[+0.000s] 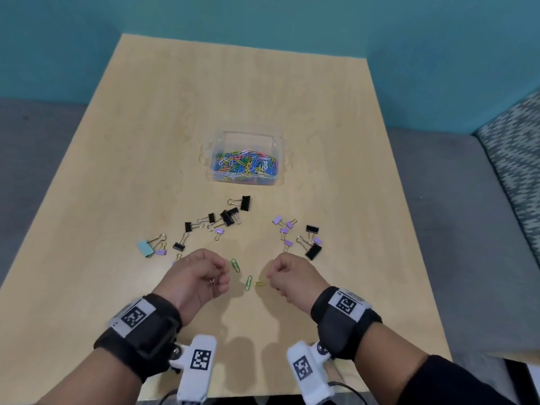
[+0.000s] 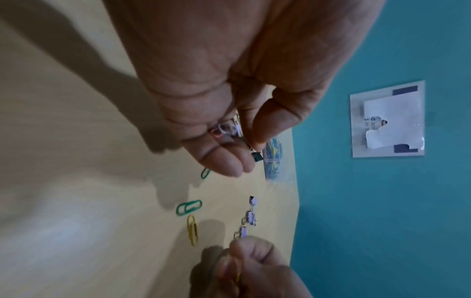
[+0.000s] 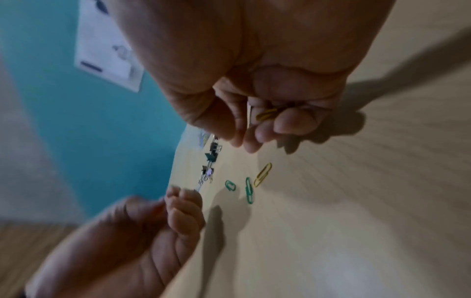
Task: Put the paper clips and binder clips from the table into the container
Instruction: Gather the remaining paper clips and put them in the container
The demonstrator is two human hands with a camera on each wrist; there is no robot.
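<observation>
A clear container [image 1: 278, 147] holding many coloured paper clips stands mid-table. Black, purple and one teal binder clip [image 1: 145, 248] lie scattered in front of it. My left hand [image 1: 223, 277] hovers near the front edge, its fingers curled round pink and white paper clips [image 2: 224, 129]. My right hand [image 1: 270, 277] is beside it and pinches a yellow paper clip [image 3: 266, 115]. Between the hands, two green paper clips [image 1: 236, 265] [image 1: 248, 282] and a yellow paper clip [image 1: 260, 284] lie on the wood.
The light wooden table [image 1: 263, 92] stands against a teal wall. One cluster of black binder clips [image 1: 228, 217] lies left of centre; purple and black ones [image 1: 309, 241] lie to the right. A patterned seat [image 1: 517, 159] is at the right.
</observation>
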